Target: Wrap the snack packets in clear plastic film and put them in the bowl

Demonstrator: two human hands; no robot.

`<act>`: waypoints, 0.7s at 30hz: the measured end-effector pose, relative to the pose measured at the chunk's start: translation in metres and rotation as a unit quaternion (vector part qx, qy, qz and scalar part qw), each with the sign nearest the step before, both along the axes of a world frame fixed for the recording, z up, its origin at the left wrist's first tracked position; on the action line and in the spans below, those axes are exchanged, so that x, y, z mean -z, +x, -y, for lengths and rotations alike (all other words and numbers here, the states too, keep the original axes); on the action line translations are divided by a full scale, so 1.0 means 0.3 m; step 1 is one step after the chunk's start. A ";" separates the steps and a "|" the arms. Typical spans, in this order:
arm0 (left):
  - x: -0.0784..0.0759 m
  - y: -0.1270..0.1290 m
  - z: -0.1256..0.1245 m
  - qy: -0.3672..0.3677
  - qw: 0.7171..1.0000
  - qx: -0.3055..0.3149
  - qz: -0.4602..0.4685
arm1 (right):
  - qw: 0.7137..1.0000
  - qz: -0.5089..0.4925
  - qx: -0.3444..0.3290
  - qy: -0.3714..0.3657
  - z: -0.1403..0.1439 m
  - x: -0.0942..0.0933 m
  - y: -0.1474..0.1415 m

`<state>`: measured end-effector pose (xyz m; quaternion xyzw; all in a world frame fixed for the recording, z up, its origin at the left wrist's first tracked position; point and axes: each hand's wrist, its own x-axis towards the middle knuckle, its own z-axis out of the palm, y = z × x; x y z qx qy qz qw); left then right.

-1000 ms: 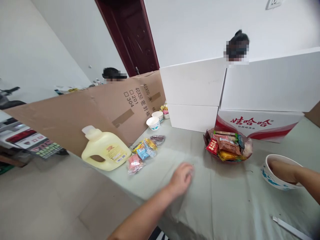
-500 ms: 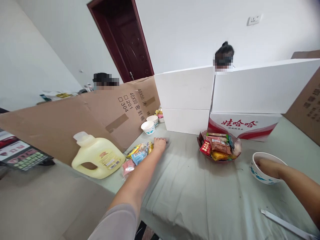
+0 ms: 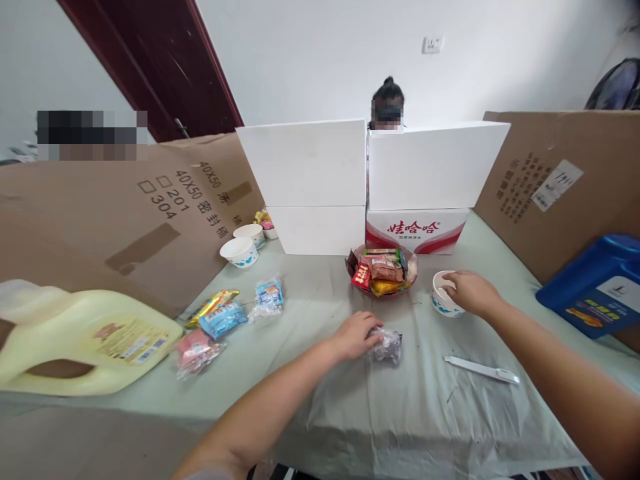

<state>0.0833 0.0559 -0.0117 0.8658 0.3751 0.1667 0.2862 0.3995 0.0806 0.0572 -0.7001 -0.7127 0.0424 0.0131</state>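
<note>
Left hand (image 3: 356, 335) has pulled back from the far packets, now closed around a small clear-wrapped snack (image 3: 387, 345), which rests on the cloth at its fingertips. So the pick is done and the item has come near. Right hand (image 3: 470, 293) still grips the paper bowl (image 3: 444, 294) at the rim, just right of the snack basket (image 3: 383, 272). White strip (image 3: 483, 369) lies nearer, below the bowl.

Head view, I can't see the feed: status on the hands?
Left hand grips a clear snack packet on the tablecloth. Right hand holds the paper bowl by its rim. Snack basket just behind, apart.
</note>
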 end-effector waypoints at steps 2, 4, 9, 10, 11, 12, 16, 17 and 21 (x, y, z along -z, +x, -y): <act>0.033 -0.009 0.027 0.021 0.999 -0.031 0.040 | 0.998 -0.016 -0.023 0.059 0.108 0.008 0.001; 0.069 -0.035 0.048 0.034 0.994 -0.051 0.089 | 0.990 -0.073 -0.083 0.087 0.228 0.065 0.017; 0.128 -0.067 0.067 0.052 0.985 -0.061 0.152 | 0.985 -0.116 -0.111 0.066 0.446 0.291 0.095; 0.130 -0.065 0.065 0.050 0.986 -0.062 0.147 | 0.985 -0.111 -0.106 0.074 0.463 0.316 0.097; 0.129 -0.062 0.064 0.048 0.987 -0.063 0.143 | 0.985 -0.111 -0.103 0.083 0.472 0.328 0.088; 0.126 -0.060 0.062 0.045 0.987 -0.064 0.141 | 0.984 -0.114 -0.103 0.092 0.473 0.328 0.066; 0.115 -0.062 0.057 0.038 0.988 -0.055 0.136 | 0.971 -0.131 -0.151 0.130 0.413 0.257 -0.135; 0.115 -0.065 0.057 0.038 0.989 -0.050 0.137 | 0.968 -0.122 -0.175 0.135 0.389 0.236 -0.201; 0.126 -0.080 0.055 0.041 0.990 -0.013 0.131 | 0.964 -0.040 -0.243 0.099 0.309 0.184 -0.399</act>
